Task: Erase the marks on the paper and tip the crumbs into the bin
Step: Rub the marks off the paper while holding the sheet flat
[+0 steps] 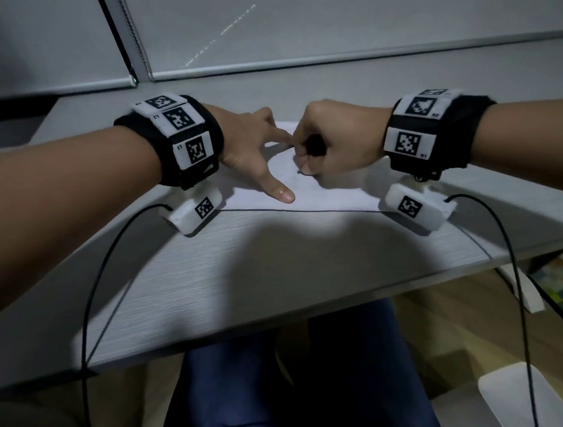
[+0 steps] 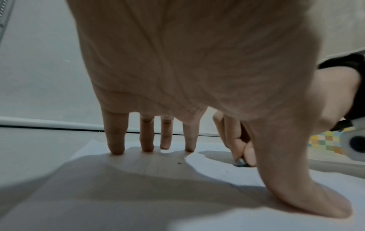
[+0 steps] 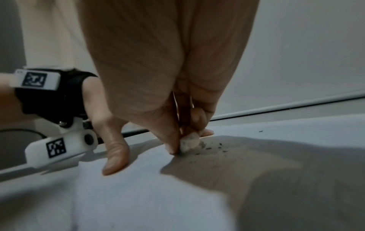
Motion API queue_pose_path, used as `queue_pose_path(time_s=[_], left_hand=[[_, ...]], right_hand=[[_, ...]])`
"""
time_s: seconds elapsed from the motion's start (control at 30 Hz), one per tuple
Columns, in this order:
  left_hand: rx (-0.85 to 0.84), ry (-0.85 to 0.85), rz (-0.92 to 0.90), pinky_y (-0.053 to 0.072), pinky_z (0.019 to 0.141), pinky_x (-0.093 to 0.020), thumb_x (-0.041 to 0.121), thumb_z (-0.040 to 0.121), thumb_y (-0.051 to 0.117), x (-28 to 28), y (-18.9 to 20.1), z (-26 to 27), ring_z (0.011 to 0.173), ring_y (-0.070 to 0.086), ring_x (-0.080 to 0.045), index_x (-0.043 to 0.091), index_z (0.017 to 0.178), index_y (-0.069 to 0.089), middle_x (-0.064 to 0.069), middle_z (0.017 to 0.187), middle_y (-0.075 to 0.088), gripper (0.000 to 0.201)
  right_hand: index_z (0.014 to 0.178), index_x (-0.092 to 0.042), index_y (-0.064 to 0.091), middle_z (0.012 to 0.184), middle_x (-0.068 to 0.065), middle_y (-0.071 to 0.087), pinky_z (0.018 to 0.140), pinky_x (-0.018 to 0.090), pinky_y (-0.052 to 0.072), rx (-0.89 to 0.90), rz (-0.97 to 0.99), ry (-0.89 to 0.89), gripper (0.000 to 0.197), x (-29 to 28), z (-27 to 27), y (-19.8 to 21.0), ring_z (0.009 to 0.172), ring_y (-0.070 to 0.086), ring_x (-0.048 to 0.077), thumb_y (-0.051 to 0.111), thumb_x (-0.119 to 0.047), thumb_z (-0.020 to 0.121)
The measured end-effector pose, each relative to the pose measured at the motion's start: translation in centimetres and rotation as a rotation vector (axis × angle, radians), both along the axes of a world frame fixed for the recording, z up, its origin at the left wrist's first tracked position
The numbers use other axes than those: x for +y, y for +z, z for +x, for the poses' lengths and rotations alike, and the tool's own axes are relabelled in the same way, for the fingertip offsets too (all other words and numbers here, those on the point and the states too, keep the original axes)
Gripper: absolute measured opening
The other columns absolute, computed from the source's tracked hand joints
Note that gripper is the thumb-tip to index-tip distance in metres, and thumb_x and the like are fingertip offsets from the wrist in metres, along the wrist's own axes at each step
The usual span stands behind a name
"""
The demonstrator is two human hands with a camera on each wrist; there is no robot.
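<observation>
My right hand point(image 3: 177, 109) pinches the eraser point(image 3: 190, 141) on the paper point(image 3: 138, 195); only its wrist view shows crumbs point(image 3: 213, 148). My left hand point(image 1: 249, 147) presses flat, fingers spread.

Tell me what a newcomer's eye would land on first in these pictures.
First, the right hand pinching a small white eraser against the paper, with dark crumbs scattered just beside it. Next, the left hand, fingers spread, pressing the sheet flat on the grey desk.

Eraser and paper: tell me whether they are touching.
Touching. The right wrist view shows the eraser, pinched by the right hand, with its lower end pressed on the paper among dark crumbs.
</observation>
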State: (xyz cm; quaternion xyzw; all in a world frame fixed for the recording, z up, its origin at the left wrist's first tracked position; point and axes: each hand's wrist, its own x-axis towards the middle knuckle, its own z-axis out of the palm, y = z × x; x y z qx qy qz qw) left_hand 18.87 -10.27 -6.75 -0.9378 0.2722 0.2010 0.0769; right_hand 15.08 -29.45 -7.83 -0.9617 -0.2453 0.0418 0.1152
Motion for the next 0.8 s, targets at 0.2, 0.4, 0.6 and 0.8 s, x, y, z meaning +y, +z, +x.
queue_pose_path(time_s=[0.2,0.4,0.6,0.8], left_hand=[[-0.002,0.003,0.006,0.045,0.111,-0.056,0.106,0.035,0.064,-0.4,0.3,0.1,0.133,0.047,-0.029,0.057,0.161,0.028,0.009,0.129,0.034,0.140],[-0.004,0.016,0.024,0.045,0.111,-0.057,0.108,0.036,0.061,-0.5,0.2,-0.2,0.135,0.045,-0.029,0.057,0.158,0.036,0.009,0.131,0.034,0.135],[0.000,0.020,0.016,0.045,0.111,-0.056,0.104,0.044,0.066,-0.3,0.2,-0.1,0.133,0.046,-0.029,0.051,0.156,0.043,0.009,0.131,0.034,0.126],[-0.011,0.016,0.022,0.042,0.114,-0.058,0.100,0.054,0.068,-0.6,0.4,-0.2,0.141,0.041,-0.031,0.050,0.162,0.035,0.003,0.140,0.033,0.123]], right_hand=[[0.078,-0.012,0.079,0.072,-0.003,0.079,0.071,0.027,0.060,-0.071,0.023,-0.105,0.011,0.1,2.0,0.0,0.059,0.067,-0.006,0.073,-0.015,0.088],[0.078,-0.013,0.078,0.071,-0.007,0.076,0.070,0.028,0.060,-0.068,0.013,-0.085,0.011,0.5,1.0,-0.1,0.065,0.069,-0.001,0.073,-0.016,0.088],[0.079,-0.011,0.079,0.078,-0.001,0.082,0.077,0.033,0.064,-0.036,0.006,-0.050,0.009,0.9,0.8,0.2,0.075,0.077,0.012,0.075,-0.016,0.086],[0.075,-0.012,0.080,0.068,-0.001,0.077,0.076,0.043,0.067,-0.085,-0.013,-0.186,0.009,1.1,3.0,0.3,0.066,0.072,0.017,0.076,-0.016,0.083]])
